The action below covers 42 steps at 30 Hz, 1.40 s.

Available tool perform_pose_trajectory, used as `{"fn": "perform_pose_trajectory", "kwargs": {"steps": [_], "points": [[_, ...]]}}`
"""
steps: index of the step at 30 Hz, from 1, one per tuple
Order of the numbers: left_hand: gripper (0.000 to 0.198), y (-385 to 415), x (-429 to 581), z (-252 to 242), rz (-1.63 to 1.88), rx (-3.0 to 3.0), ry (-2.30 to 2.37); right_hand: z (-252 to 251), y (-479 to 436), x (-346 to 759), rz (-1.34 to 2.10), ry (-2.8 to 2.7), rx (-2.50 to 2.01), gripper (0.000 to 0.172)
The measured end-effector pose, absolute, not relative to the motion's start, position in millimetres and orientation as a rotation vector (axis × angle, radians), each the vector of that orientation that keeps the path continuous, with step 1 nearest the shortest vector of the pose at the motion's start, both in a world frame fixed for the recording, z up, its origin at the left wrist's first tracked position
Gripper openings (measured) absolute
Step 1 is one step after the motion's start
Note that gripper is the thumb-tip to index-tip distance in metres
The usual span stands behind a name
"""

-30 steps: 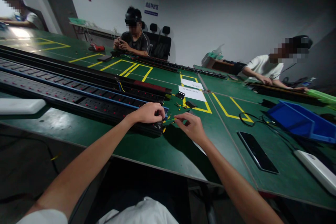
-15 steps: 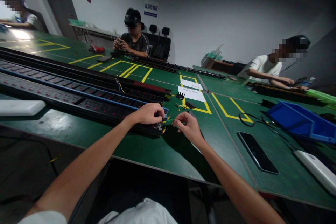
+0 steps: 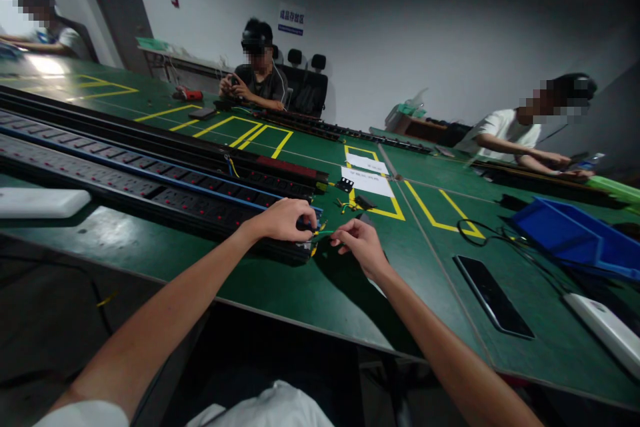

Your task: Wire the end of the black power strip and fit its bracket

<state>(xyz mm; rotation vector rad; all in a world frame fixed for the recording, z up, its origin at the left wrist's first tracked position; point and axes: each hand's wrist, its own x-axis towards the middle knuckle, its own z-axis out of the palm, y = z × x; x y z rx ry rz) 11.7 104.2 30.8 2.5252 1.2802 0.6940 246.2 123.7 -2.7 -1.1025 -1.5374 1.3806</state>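
Note:
A long black power strip (image 3: 177, 203) with rows of sockets lies across the left of the table, its open end near the middle. My left hand (image 3: 287, 220) rests over that end, fingers curled round it; its fingertips are partly hidden. From the end comes a green-yellow wire (image 3: 325, 233), stretched towards my right hand (image 3: 359, 243). The thumb and forefinger of my right hand are closed on the wire, just off the strip. A short yellow piece (image 3: 314, 250) sticks out below the end.
Beyond lie a second black strip (image 3: 295, 170), a black bracket (image 3: 345, 184) and paper sheets (image 3: 367, 181). To the right are a phone (image 3: 493, 297), a blue bin (image 3: 560, 230), a black cable (image 3: 467, 230) and a white device (image 3: 605, 327). Several co-workers sit around the table.
The view has shifted slightly. My right hand has moved a little away from the strip's end, and more of the green wire shows between the hands. My left hand stays on the strip.

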Motion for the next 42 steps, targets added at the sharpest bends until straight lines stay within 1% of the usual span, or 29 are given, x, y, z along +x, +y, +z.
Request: {"fn": "perform_pose_trajectory", "kwargs": {"steps": [8,18,21,27,29,32,39,42], "points": [[0.018,106.9,11.0,27.4,0.672,2.537,1.312,-2.9,125.8,248.3,1.521,-1.507,-1.121,0.029],[0.012,105.1,14.0,29.5,0.645,2.553,1.359,5.2,127.3,255.8,1.653,-1.697,-1.143,0.029],[0.012,106.1,14.2,27.7,0.654,2.566,1.361,3.9,128.8,255.7,1.538,-1.864,-1.154,0.031],[0.011,105.3,15.0,27.6,0.663,2.558,1.360,0.8,131.9,249.5,0.940,-2.292,-0.979,0.028],[0.011,104.4,15.2,28.8,0.666,2.556,1.357,3.6,134.8,246.5,0.839,-2.362,-0.936,0.026],[0.011,103.1,15.2,30.1,0.669,2.556,1.350,7.5,141.4,241.3,0.834,-2.437,-0.902,0.025],[0.012,102.7,12.7,30.6,0.693,2.552,1.309,-1.7,150.6,233.1,1.058,-2.338,-0.888,0.026],[0.012,104.1,12.7,31.5,0.678,2.541,1.300,-6.7,146.2,232.8,0.966,-2.289,-0.849,0.025]]}}
